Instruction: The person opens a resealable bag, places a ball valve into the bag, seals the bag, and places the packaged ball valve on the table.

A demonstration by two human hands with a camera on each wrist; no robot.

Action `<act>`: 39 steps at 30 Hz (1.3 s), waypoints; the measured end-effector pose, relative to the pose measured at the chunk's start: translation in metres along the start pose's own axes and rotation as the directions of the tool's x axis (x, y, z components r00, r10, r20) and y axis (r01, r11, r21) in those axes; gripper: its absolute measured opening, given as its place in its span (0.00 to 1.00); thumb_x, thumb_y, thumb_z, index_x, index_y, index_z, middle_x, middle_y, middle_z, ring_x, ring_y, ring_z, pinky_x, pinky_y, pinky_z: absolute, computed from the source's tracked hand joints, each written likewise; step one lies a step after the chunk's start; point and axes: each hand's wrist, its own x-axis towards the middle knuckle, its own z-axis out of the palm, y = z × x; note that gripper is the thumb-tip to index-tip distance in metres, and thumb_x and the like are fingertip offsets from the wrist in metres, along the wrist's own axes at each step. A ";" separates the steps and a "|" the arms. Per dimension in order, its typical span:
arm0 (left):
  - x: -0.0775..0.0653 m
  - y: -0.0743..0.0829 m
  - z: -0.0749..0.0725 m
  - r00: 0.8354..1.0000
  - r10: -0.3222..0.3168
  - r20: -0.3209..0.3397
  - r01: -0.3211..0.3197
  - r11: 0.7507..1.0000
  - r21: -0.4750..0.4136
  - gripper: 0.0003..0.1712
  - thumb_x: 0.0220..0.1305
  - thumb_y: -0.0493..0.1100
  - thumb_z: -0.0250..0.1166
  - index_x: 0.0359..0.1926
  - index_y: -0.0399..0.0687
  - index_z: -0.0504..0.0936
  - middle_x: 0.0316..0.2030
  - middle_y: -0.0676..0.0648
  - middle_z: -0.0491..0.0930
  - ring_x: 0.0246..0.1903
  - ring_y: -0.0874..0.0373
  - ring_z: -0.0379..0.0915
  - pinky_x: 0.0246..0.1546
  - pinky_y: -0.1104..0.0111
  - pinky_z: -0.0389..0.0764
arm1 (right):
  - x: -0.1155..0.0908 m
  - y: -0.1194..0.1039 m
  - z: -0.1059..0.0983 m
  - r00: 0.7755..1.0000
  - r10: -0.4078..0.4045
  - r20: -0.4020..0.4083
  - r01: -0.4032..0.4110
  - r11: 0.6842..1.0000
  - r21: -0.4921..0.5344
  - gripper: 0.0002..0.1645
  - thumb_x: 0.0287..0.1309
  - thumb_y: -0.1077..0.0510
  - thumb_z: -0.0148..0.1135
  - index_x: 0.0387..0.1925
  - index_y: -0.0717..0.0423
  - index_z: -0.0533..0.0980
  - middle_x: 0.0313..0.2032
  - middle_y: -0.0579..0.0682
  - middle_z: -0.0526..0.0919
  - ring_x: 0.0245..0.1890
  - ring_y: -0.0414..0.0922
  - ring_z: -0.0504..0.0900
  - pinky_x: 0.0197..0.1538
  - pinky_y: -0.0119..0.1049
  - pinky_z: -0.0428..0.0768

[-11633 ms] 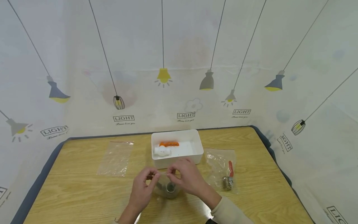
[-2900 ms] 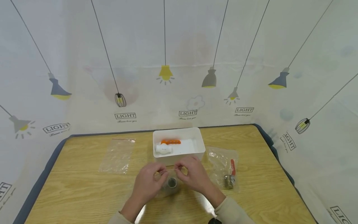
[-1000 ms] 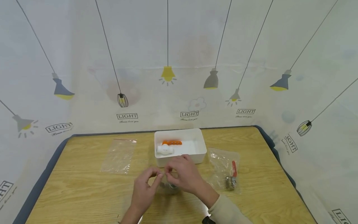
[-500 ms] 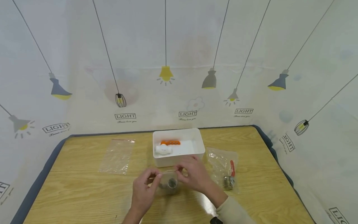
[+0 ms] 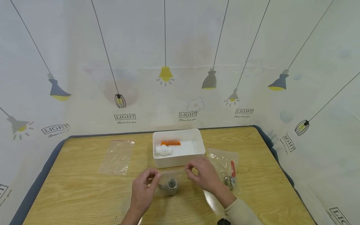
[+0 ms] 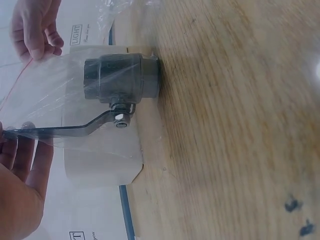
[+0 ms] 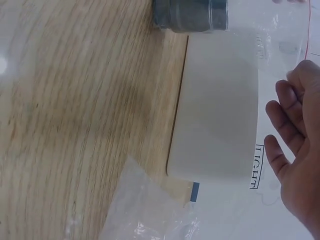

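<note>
Between my hands stands a clear zip bag [image 5: 181,178] with a grey metal ball valve [image 6: 117,77] inside. The valve's long lever [image 6: 65,131] reaches up towards the bag's mouth on the left side, as the left wrist view shows. My left hand [image 5: 142,189] pinches the bag's top left corner between thumb and fingers. At the top right corner, my right hand [image 5: 206,177] pinches the red-lined edge [image 7: 307,35], its other fingers loosely bent. The valve's round opening [image 5: 172,183] faces up.
Behind the bag, a white bin [image 5: 179,161] holds an orange-handled item [image 5: 170,143] and a white plastic fitting [image 5: 163,150]. A flat clear zip bag [image 5: 116,157] lies at left. At right, another clear bag [image 5: 220,159] holds a red-handled valve [image 5: 232,170].
A second ago my hands were close together at the bag's top edge. My right hand has since moved right, and the top edge now stretches between them. My left hand stays at its corner.
</note>
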 end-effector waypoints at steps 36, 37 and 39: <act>0.009 -0.033 0.083 0.764 -0.484 0.426 0.620 0.735 -0.276 0.13 0.69 0.41 0.59 0.45 0.33 0.75 0.38 0.46 0.76 0.34 0.59 0.79 0.35 0.63 0.85 | -0.043 0.041 -0.035 0.884 0.422 0.201 -0.463 0.851 0.249 0.04 0.68 0.59 0.56 0.37 0.55 0.76 0.30 0.46 0.84 0.29 0.38 0.80 0.31 0.28 0.75; 0.009 -0.033 0.087 0.759 -0.491 0.427 0.625 0.733 -0.268 0.13 0.69 0.41 0.59 0.46 0.33 0.75 0.38 0.45 0.76 0.34 0.59 0.79 0.36 0.63 0.85 | -0.042 0.043 -0.036 0.880 0.434 0.192 -0.470 0.854 0.225 0.04 0.68 0.59 0.56 0.37 0.55 0.76 0.29 0.45 0.84 0.29 0.37 0.80 0.31 0.28 0.75; 0.009 -0.035 0.093 0.757 -0.502 0.418 0.627 0.739 -0.248 0.14 0.69 0.42 0.59 0.46 0.33 0.76 0.38 0.45 0.76 0.35 0.59 0.78 0.35 0.63 0.85 | -0.041 0.046 -0.037 0.874 0.456 0.170 -0.482 0.858 0.175 0.04 0.66 0.60 0.57 0.36 0.54 0.77 0.29 0.45 0.85 0.29 0.36 0.80 0.33 0.29 0.75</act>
